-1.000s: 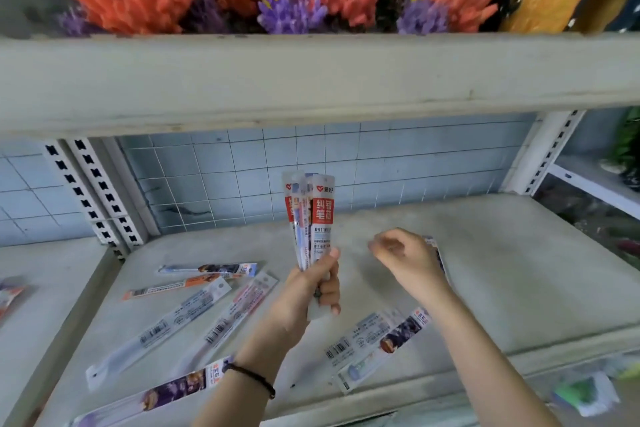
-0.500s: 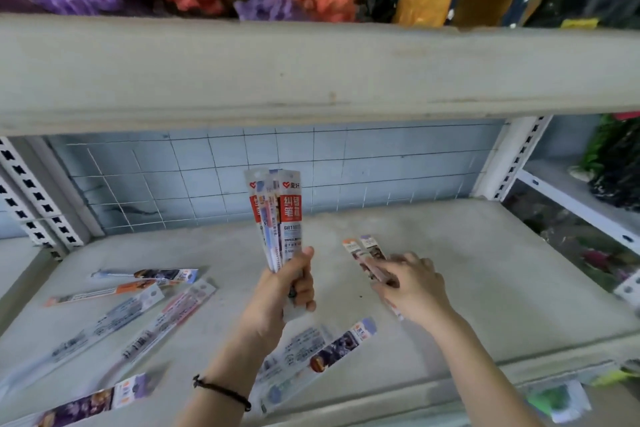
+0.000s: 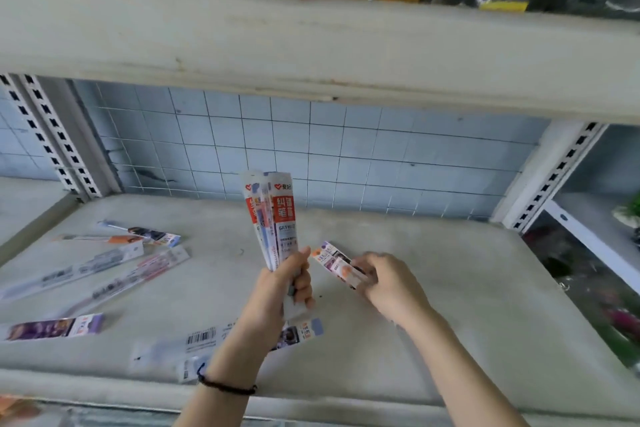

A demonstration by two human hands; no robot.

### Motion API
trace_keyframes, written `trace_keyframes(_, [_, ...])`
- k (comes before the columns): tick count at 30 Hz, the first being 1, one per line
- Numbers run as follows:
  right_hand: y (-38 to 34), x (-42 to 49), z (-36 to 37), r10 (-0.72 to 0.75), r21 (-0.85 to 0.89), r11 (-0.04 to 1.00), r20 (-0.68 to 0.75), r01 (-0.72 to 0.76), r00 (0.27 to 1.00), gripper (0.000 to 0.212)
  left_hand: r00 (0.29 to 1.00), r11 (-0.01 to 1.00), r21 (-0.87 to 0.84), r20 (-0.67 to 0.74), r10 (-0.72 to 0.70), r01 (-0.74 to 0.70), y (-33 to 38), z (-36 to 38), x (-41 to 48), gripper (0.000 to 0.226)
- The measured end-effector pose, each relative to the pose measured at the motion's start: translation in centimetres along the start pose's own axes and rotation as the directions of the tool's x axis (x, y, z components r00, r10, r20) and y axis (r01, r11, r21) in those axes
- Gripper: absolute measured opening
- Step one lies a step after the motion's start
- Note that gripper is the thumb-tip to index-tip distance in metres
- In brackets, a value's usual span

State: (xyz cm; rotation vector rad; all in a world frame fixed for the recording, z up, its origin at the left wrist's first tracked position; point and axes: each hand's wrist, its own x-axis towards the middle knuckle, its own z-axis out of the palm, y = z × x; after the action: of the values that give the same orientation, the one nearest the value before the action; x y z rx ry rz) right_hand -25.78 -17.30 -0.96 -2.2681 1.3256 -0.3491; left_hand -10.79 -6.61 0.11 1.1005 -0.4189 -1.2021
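Two hands work over the middle of the grey shelf (image 3: 450,305): the left hand (image 3: 287,284) has its fingers wrapped round a bunch of pen packets (image 3: 273,215) held upright, and just to its right the right hand (image 3: 389,282) pinches a single packet (image 3: 337,262) low over the board. Loose packets (image 3: 104,267) lie scattered on the left side and a few more (image 3: 202,340) sit at the near edge under the left wrist, while open board runs right to the slotted post (image 3: 554,173). The upper shelf (image 3: 311,45) hangs close overhead, and the tiled wall (image 3: 346,156) closes the far side.
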Motion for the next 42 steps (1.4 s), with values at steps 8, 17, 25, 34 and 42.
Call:
trace_keyframes(8, [-1.0,0.1,-0.5,0.004,-0.148,0.989,0.117,0.013,0.993,0.012,0.998,1.000,0.014,-0.060,-0.005,0.006,-0.2,1.0,-0.6,0.024])
trace_keyframes(17, [-1.7,-0.1,-2.8,0.057,0.746,0.656,0.099,-0.112,0.993,0.006,0.998,0.991,0.123,-0.042,-0.055,0.060,0.1,1.3,-0.4,0.029])
trace_keyframes(25, [-2.8,-1.5,-4.5,-0.062,0.922,0.382,0.097,-0.066,0.993,0.010,0.926,0.981,0.195,0.370,-0.078,0.005,0.1,3.0,-0.8,0.039])
trace_keyframes(34, [-2.3,-1.6,-5.9,-0.074,0.848,0.527,-0.020,0.056,0.997,0.019,0.885,0.992,0.127,0.460,-0.066,0.008,-0.1,3.6,-0.3,0.013])
trace_keyframes(42, [-0.4,-0.7,-6.7,0.066,0.874,0.483,-0.100,0.056,0.993,0.011,0.943,0.971,0.235,0.331,-0.031,-0.051,-1.1,3.5,-0.4,0.021])
